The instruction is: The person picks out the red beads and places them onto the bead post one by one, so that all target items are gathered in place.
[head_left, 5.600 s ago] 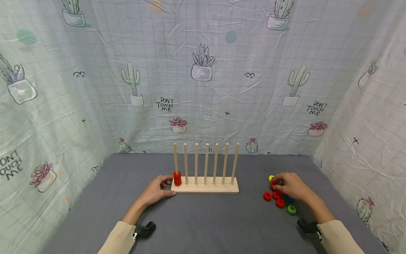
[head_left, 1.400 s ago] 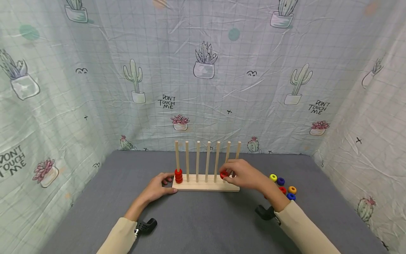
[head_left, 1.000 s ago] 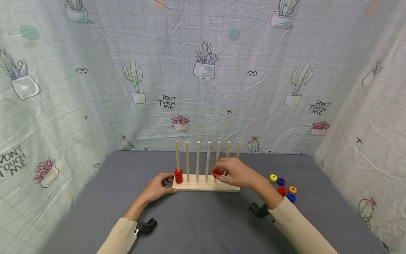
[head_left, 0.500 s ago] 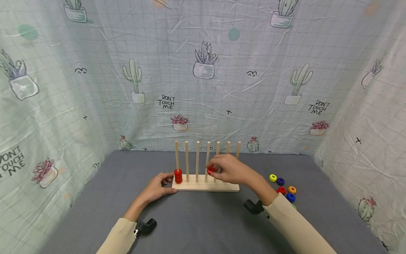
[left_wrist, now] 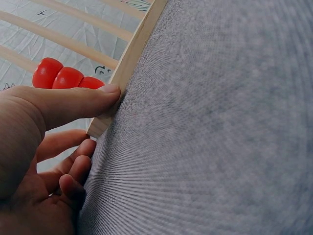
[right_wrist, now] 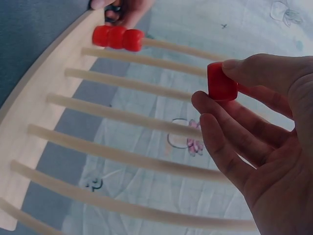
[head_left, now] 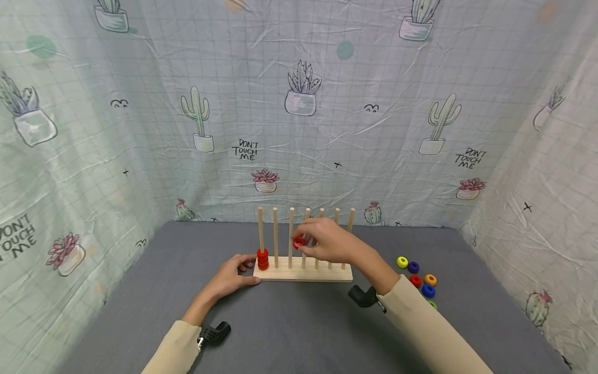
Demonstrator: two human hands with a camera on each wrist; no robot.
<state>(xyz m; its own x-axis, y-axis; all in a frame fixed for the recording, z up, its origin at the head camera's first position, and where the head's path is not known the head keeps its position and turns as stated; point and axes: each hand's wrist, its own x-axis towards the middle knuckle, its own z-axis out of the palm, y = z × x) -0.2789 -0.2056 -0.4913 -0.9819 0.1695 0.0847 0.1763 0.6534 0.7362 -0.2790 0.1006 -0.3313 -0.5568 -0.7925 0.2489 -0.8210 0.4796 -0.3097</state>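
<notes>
A pale wooden peg rack (head_left: 303, 276) with a row of several upright pegs stands on the table. Three red rings (head_left: 263, 259) are stacked on its leftmost peg. My left hand (head_left: 230, 278) grips the left end of the base, with the thumb on the front edge in the left wrist view. My right hand (head_left: 329, 240) pinches another red bead ring (right_wrist: 221, 82) between thumb and fingers. That ring is in front of the middle pegs, above the base and off any peg. The other pegs carry no rings.
Loose rings lie on the grey table (head_left: 299, 332) to the right: a yellow ring (head_left: 402, 262), a dark blue one, a red ring (head_left: 415, 281), an orange ring (head_left: 430, 280), a blue ring (head_left: 428, 291) and a partly hidden green ring. A patterned cloth (head_left: 299, 145) hangs behind.
My right hand took a red ring from the loose rings on the right and has carried it leftward along the pegs, rising slightly. The left hand has stayed on the rack's end.
</notes>
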